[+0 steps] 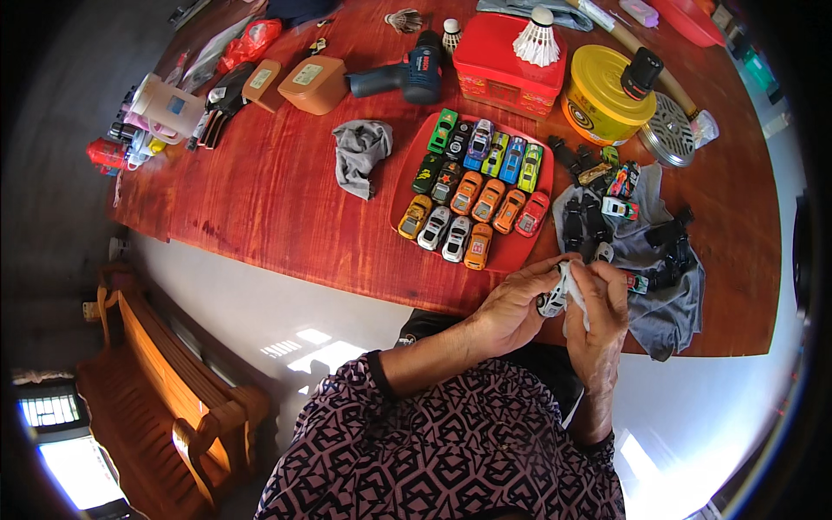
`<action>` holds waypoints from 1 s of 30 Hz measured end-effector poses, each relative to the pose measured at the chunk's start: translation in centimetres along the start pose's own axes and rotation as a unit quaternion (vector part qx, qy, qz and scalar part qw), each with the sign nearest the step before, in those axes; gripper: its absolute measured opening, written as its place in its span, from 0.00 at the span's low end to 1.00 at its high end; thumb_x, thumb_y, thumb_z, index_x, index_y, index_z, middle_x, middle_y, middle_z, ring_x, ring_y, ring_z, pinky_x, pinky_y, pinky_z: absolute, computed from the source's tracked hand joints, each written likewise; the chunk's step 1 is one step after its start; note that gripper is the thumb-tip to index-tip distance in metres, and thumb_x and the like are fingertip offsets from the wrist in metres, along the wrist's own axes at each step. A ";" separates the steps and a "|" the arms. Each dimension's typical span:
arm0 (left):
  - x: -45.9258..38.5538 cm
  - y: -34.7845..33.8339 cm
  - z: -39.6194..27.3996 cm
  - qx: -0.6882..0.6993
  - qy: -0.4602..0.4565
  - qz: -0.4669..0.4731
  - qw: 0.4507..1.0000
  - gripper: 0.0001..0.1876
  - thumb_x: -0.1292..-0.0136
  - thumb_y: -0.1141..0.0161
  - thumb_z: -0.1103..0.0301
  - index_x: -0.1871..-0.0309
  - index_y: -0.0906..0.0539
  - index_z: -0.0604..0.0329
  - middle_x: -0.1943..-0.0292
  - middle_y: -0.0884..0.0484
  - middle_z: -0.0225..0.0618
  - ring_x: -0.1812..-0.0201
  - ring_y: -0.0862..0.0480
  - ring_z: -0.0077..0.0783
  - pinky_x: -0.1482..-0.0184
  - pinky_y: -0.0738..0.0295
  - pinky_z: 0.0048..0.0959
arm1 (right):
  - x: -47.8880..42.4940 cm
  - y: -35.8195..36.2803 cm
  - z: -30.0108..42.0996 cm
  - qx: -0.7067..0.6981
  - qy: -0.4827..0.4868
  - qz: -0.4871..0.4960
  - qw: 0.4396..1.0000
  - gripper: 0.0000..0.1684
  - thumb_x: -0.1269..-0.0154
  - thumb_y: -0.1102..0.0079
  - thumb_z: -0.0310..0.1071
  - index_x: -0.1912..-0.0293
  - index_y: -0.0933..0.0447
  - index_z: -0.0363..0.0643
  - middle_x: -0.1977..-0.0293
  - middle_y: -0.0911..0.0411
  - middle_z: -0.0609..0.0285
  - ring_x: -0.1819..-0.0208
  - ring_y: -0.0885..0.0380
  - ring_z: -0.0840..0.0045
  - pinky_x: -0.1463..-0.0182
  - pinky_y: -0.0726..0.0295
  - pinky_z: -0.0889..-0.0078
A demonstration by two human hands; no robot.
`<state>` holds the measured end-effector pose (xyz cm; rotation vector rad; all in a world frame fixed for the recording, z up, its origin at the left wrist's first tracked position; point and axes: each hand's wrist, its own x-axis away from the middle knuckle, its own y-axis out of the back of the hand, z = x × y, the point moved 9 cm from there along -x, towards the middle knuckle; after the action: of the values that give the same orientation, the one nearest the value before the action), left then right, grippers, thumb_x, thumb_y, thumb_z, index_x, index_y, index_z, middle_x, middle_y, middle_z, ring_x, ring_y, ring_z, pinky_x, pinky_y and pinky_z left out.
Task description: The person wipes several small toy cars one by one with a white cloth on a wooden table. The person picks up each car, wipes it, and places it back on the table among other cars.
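Observation:
Close to the table's front edge, my left hand [513, 312] holds a white toy car [552, 296]. My right hand [599, 312] pinches a white tissue or cloth [576, 296] against the car's side. Beyond my hands lies a red tray [510, 250] bearing several toy cars in rows: green, blue and black ones at the back, then orange, red, silver and yellow ones, such as an orange car [478, 246] near its front edge. To the right, a grey cloth [663, 325] carries black plastic parts [573, 224] and more toy cars, among them a white and red one [620, 208].
Behind the tray stand a red box [510, 71] with a shuttlecock [537, 39], a yellow tub [601, 97] and a Bosch cordless drill [416, 71]. A crumpled grey rag [361, 153] lies left of the tray. A round perforated metal lid [668, 130] rests beside the tub.

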<state>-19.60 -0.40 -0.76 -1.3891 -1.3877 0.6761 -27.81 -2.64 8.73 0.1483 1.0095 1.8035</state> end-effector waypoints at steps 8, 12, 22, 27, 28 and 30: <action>-0.4 0.6 -1.1 0.051 -0.019 0.009 0.998 0.20 0.24 0.49 0.66 0.32 0.30 0.61 0.47 0.20 0.32 0.44 0.21 0.27 0.35 0.30 0.30 | -0.3 -1.1 2.0 -0.010 0.020 0.040 0.999 0.26 0.45 0.38 0.17 0.45 0.19 0.41 0.51 0.27 0.54 0.52 0.23 0.59 0.51 0.20 0.61; -0.5 1.3 -1.3 0.080 -0.011 0.018 0.997 0.21 0.24 0.49 0.64 0.32 0.30 0.60 0.49 0.20 0.34 0.46 0.21 0.28 0.39 0.27 0.30 | -0.1 -2.1 3.6 0.009 0.093 0.043 0.995 0.22 0.48 0.35 0.16 0.52 0.16 0.43 0.54 0.24 0.61 0.58 0.23 0.62 0.61 0.19 0.60; -0.2 1.0 -1.7 0.067 -0.004 0.027 0.997 0.23 0.24 0.48 0.63 0.30 0.31 0.60 0.44 0.20 0.31 0.45 0.20 0.28 0.38 0.28 0.32 | -1.7 -0.9 2.9 -0.008 0.059 0.052 0.997 0.25 0.48 0.37 0.15 0.48 0.18 0.40 0.51 0.27 0.55 0.53 0.23 0.62 0.52 0.21 0.64; -0.3 1.2 -2.7 0.075 -0.018 0.025 0.997 0.23 0.24 0.48 0.62 0.31 0.31 0.60 0.47 0.19 0.35 0.44 0.20 0.31 0.37 0.29 0.34 | -1.6 -1.8 3.8 0.019 0.097 0.032 0.995 0.24 0.49 0.33 0.18 0.50 0.16 0.45 0.54 0.25 0.60 0.58 0.23 0.63 0.61 0.20 0.61; -0.4 1.1 -2.9 0.071 -0.021 0.031 0.997 0.23 0.24 0.48 0.62 0.31 0.31 0.60 0.47 0.19 0.36 0.44 0.20 0.31 0.36 0.29 0.34 | -1.5 -1.9 3.7 0.022 0.097 0.037 0.994 0.24 0.50 0.32 0.18 0.51 0.16 0.46 0.55 0.25 0.61 0.59 0.23 0.63 0.62 0.19 0.61; -0.4 0.6 -3.4 0.085 -0.025 0.021 0.996 0.21 0.24 0.49 0.63 0.32 0.28 0.60 0.50 0.18 0.36 0.47 0.19 0.31 0.39 0.27 0.32 | -1.1 -1.9 3.8 0.033 0.106 0.051 0.993 0.22 0.50 0.31 0.18 0.54 0.15 0.46 0.56 0.24 0.62 0.61 0.22 0.64 0.64 0.19 0.61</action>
<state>-16.31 -1.54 -0.29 -1.2767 -1.3119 0.8415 -23.94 -1.18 10.23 0.0503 1.2322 1.9080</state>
